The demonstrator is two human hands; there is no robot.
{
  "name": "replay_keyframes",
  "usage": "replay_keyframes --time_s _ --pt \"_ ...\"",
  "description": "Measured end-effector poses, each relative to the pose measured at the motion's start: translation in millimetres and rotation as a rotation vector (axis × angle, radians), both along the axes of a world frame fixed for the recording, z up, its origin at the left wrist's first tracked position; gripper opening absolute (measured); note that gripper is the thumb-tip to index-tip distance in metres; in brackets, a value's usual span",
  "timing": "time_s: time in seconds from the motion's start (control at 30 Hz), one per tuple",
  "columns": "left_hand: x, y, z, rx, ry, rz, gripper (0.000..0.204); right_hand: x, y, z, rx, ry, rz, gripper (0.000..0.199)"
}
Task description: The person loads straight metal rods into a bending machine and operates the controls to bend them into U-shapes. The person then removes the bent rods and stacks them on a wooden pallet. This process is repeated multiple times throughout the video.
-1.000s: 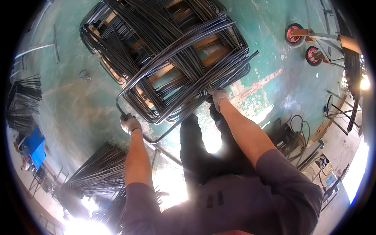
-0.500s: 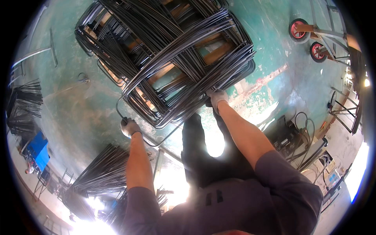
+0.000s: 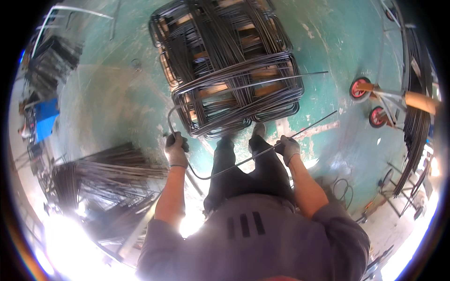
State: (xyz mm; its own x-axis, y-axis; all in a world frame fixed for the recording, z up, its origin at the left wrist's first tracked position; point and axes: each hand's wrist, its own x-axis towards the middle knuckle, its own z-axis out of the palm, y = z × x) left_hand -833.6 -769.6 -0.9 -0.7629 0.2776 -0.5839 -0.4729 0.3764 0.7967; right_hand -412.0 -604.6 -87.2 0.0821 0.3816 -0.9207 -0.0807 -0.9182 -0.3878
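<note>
A thin dark metal rod [image 3: 236,165], bent into a U with rounded corners, is held in front of me above my legs. My left hand [image 3: 176,150], in a grey glove, is closed around its bent end. My right hand [image 3: 288,149], gloved too, grips the lower straight leg, whose tip points up to the right. The upper leg crosses over a tall stack of similar bent rods [image 3: 220,56] just ahead of my feet. Light wooden slats [image 3: 213,90] show between the stacked rods.
A fanned heap of dark rods [image 3: 122,161] lies at my left. Farther left is a blue box-like object [image 3: 45,119]. On the right stands a metal cart with red-rimmed wheels [image 3: 360,88], beside a bundle of long rods [image 3: 415,112]. A looped cable [image 3: 343,189] is on the floor.
Both hands have brought the bent rod off the stack, back toward my body. My right hand has moved right and down. The stack now appears farther away.
</note>
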Motion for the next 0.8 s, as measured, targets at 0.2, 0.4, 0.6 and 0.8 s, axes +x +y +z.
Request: replay_keyframes --time_s 0.2,0.4,0.6,0.8 --pt "31.6 -4.9 209.7 0.165 0.350 0.161 0.025 -63.5 54.5 60.6 0.136 0.417 0.204 0.020" --pt "92.8 -78.4 375.1 0.159 0.650 0.363 0.029 -149.3 46.0 156.6 0.290 0.574 0.544 0.031" --pt "162.5 -156.3 399.7 0.057 0.792 0.435 0.024 -117.7 -23.2 173.5 0.643 0.488 0.918 0.068" --pt "213.4 -241.2 342.8 -0.039 0.788 0.455 0.018 -33.7 -94.3 158.0 0.850 0.178 1.209 0.065"
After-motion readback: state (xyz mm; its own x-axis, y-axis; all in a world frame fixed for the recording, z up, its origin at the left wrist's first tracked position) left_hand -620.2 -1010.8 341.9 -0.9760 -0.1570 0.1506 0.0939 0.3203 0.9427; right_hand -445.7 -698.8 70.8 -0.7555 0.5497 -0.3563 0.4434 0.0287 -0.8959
